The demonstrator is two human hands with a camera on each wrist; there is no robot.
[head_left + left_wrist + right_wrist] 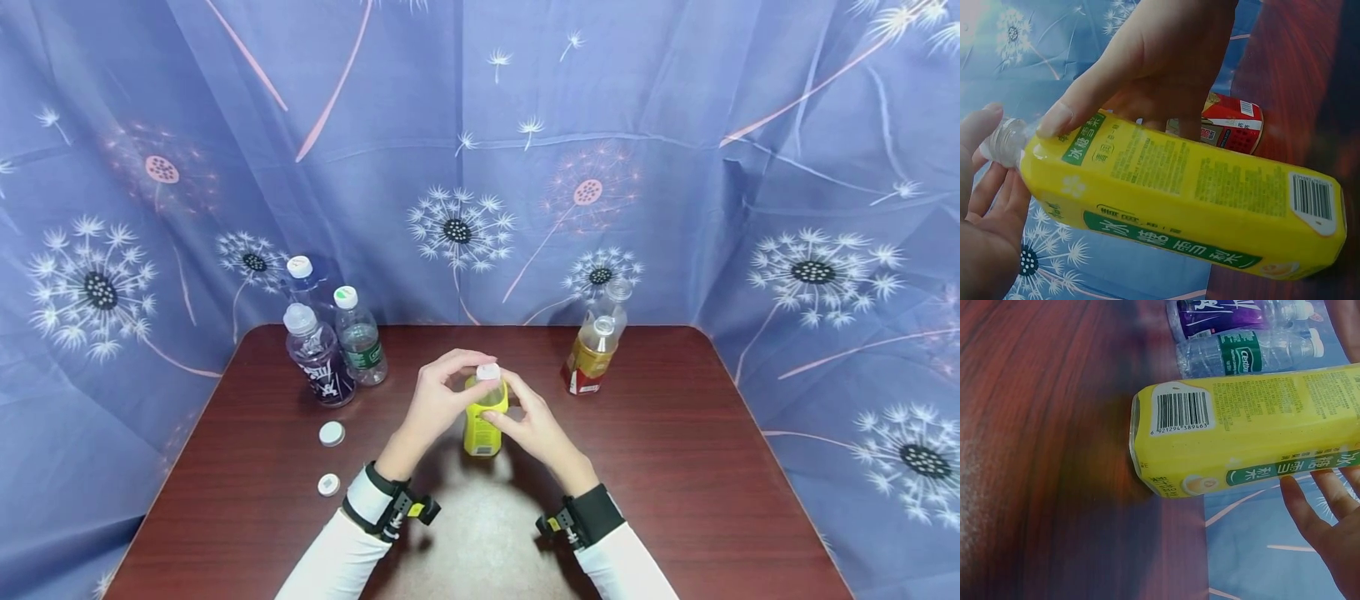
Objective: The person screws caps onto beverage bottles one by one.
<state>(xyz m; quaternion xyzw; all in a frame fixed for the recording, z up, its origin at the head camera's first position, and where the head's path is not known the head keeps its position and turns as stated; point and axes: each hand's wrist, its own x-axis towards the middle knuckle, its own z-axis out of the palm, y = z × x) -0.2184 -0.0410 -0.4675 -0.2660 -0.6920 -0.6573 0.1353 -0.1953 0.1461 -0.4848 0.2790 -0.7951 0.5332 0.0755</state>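
Note:
A yellow-labelled plastic drink bottle point(482, 433) with a whitish top point(487, 372) stands upright between both hands at the middle of the table. My left hand point(437, 398) pinches the bottle's top between thumb and fingers; in the left wrist view its thumb point(984, 128) lies at the clear neck point(1007, 145). Around the bottle's upper body my right hand point(538, 423) curls, its thumb across the front near the shoulder. In the right wrist view the right hand's fingers point(1319, 519) lie along the label, and the bottle's top is out of frame.
Back left stand a purple-labelled bottle point(321, 371), a green-labelled bottle point(363, 346) and a white-capped bottle point(300, 268). Two loose white caps point(332, 433) lie in front of them. A gold-and-red-labelled bottle point(588, 367) and a clear bottle point(619, 293) stand back right, before the blue curtain point(525, 67).

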